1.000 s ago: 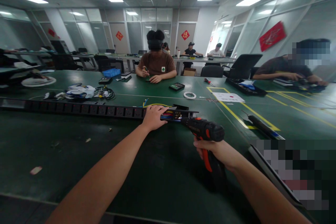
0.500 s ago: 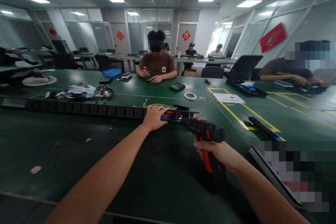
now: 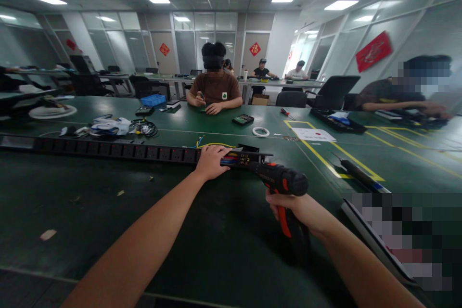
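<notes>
A long black power strip (image 3: 151, 152) with a row of sockets lies across the green table. My left hand (image 3: 212, 162) is closed over the strip near its right end, beside the opened part where coloured wires (image 3: 231, 159) show. In my right hand (image 3: 288, 202) is a black and orange cordless drill (image 3: 283, 178), gripped by its handle. The drill's nose points left at the strip's open end, by some small metal terminals (image 3: 245, 159). The drill's tip is too dark to tell whether it touches them. Yellow and blue wires (image 3: 212, 144) stick out behind the strip.
Behind the strip lie a bundle of cables (image 3: 144, 128), a white tape ring (image 3: 260, 132) and a black tray (image 3: 242, 119). On the right are a paper sheet (image 3: 313, 134), a long dark tool (image 3: 363, 174) and a red-handled screwdriver (image 3: 288, 113). A co-worker (image 3: 216, 87) sits opposite.
The view has shifted very slightly. Both hands, the drill and the power strip keep almost the same places; the co-worker at the right has moved their hands a little.
</notes>
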Tool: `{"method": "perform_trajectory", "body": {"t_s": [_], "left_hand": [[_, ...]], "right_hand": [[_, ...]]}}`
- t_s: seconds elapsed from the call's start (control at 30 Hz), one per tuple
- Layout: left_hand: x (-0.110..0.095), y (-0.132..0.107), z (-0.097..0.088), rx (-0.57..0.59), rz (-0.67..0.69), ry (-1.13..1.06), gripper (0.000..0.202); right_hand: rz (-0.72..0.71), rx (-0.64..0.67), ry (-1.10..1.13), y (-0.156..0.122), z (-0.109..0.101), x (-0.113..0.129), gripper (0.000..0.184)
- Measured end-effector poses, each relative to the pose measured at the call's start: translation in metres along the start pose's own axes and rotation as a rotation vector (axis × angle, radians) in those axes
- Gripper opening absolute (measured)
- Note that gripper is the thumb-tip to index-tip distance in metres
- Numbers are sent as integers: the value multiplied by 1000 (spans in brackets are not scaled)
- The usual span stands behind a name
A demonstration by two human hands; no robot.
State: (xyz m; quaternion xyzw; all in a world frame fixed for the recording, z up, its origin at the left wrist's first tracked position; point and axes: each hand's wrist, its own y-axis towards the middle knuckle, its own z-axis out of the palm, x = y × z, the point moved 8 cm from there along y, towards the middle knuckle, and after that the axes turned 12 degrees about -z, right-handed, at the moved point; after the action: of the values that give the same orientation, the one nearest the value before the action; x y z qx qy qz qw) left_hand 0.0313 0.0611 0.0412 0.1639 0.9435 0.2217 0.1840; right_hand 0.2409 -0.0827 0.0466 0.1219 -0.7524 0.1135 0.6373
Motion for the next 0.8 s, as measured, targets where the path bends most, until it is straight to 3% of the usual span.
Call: {"method": "perform_trajectory", "body": {"t_s": [0.8], "left_hand": [[-1, 0, -1, -1, 8, 28, 70]], "right_hand": [[7, 12, -30, -1, -1, 2, 24]]}}
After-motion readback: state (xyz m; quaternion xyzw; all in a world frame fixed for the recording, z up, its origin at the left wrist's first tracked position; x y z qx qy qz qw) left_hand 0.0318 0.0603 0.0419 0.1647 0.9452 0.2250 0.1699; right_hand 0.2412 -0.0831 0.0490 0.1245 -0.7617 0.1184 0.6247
